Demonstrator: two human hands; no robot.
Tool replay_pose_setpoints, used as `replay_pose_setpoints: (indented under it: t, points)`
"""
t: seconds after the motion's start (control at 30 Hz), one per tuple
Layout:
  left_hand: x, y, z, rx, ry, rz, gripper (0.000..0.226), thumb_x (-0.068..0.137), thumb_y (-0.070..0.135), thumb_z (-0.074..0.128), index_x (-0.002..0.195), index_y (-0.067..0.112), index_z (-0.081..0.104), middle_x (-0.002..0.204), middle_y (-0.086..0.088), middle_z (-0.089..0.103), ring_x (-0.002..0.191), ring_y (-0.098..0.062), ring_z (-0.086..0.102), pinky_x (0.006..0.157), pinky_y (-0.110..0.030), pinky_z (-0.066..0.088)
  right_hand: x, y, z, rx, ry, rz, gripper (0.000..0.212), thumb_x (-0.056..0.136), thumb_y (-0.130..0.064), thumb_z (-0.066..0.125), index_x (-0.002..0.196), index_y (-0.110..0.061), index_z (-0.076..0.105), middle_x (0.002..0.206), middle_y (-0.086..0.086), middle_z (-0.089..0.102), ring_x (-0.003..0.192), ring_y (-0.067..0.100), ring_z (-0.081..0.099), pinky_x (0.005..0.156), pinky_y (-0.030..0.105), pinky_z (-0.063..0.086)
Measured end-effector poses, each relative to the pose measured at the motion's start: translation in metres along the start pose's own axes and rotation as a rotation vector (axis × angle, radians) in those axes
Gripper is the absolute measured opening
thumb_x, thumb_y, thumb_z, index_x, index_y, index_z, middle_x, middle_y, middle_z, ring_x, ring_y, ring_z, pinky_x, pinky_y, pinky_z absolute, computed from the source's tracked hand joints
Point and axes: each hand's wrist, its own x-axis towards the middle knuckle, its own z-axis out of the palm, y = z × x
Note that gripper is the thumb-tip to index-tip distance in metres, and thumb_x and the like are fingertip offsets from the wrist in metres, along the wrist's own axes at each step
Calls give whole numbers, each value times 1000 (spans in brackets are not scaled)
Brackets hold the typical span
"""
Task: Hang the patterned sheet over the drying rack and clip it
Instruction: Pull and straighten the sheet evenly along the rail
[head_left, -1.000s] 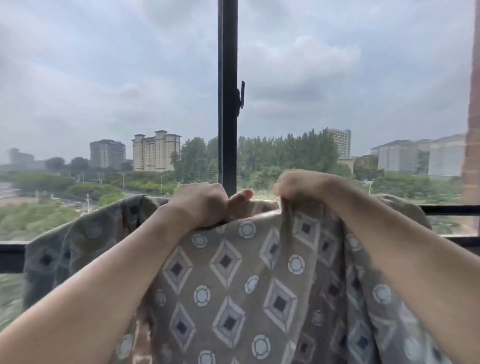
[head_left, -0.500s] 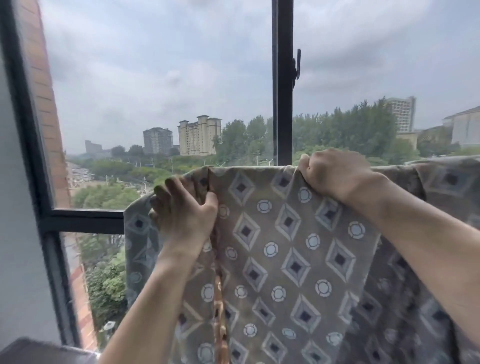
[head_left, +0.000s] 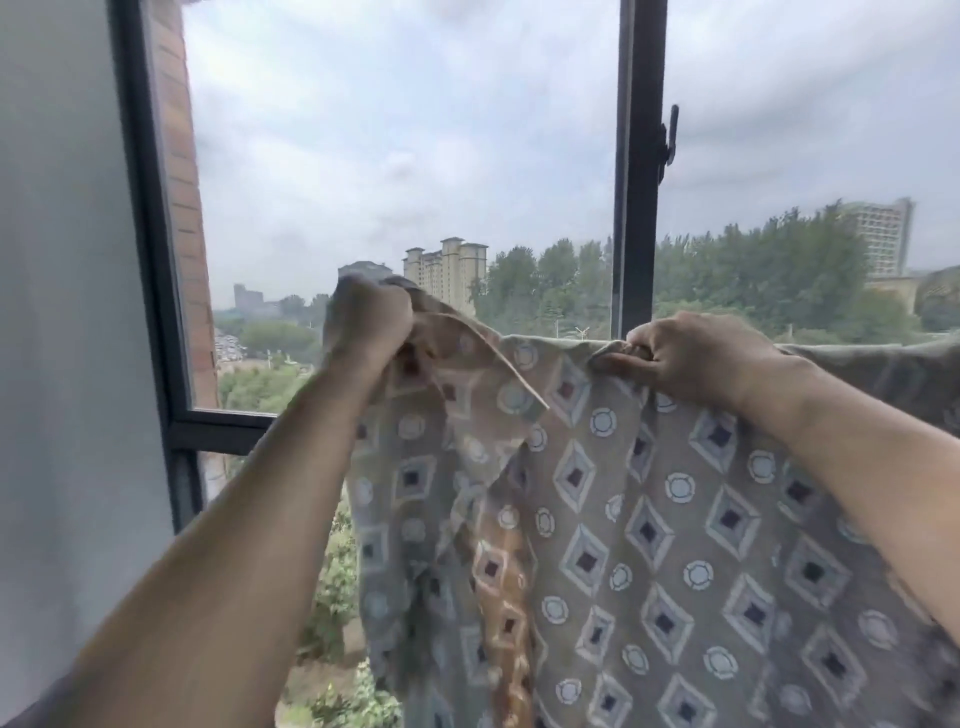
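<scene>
Fabric fills the lower middle and right of the view: the patterned sheet (head_left: 649, 519), grey-brown and printed with diamonds and small ringed circles, hangs in front of the window with its top edge running roughly level from the centre out to the right. Whatever that edge is draped over is hidden under the cloth, so the drying rack itself cannot be made out.

The left hand (head_left: 371, 317) is raised above that line, fingers curled into a fist round the sheet's left end, bunching it and lifting it. From this fist a folded edge of cloth slants down to the right, and the sheet's left side falls below in loose vertical folds, one of them showing an orange-brown band. The right hand (head_left: 696, 358) sits at the top edge, further right and lower than the left, its thumb and curled fingers pinching a small gather of fabric. Both bare forearms reach in from the bottom corners.

Behind the cloth stands a dark window frame (head_left: 150, 260), with a vertical mullion (head_left: 634, 208) carrying a handle (head_left: 670, 143). A brick wall edge (head_left: 182, 182) shows just inside the left pane, beside a pale interior wall (head_left: 57, 312). Outside are trees (head_left: 753, 270), a tan high-rise (head_left: 447, 270) and an overcast sky.
</scene>
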Motion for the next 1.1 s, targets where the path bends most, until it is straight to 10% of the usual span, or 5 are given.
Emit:
replay_pose_setpoints:
  t: [0.2, 0.4, 0.7, 0.9, 1.1]
  points:
    - [114, 69, 36, -80, 95, 211, 29, 85, 9, 40, 94, 10, 68, 100, -7, 71, 96, -26, 64, 86, -32, 51, 5, -12, -1, 42, -31, 16, 76, 74, -89, 23, 67, -20, 54, 63, -4, 61, 59, 14, 58, 58, 31, 46]
    - [90, 14, 78, 631, -907, -185, 46, 105, 33, 32, 130, -1, 50, 124, -17, 60, 93, -28, 66, 68, -32, 60, -4, -4, -3, 49, -46, 44, 75, 72, -90, 19, 64, -23, 51, 61, -4, 58, 60, 13, 56, 56, 32, 42]
    - [-98, -24, 76, 385, -133, 562, 39, 87, 55, 50, 107, 24, 40, 108, 3, 42, 102, -19, 41, 90, -35, 37, 3, -2, 3, 45, -25, 18, 82, 74, -89, 14, 65, -18, 54, 63, 0, 61, 62, 17, 59, 59, 33, 43]
    - [-136, -76, 99, 562, -468, -9, 78, 78, 82, 42, 122, 18, 54, 112, -2, 66, 105, -26, 62, 86, -36, 50, 2, -1, 2, 79, -53, 24, 75, 80, -84, 15, 61, -18, 46, 61, 1, 56, 59, 18, 56, 59, 32, 42]
    - [-137, -74, 120, 465, -511, 125, 40, 97, 54, 37, 97, 21, 60, 100, -4, 69, 93, -29, 63, 81, -39, 51, 3, 7, 2, 53, -60, 10, 78, 81, -83, 11, 66, -16, 48, 64, 3, 58, 60, 18, 57, 54, 28, 37]
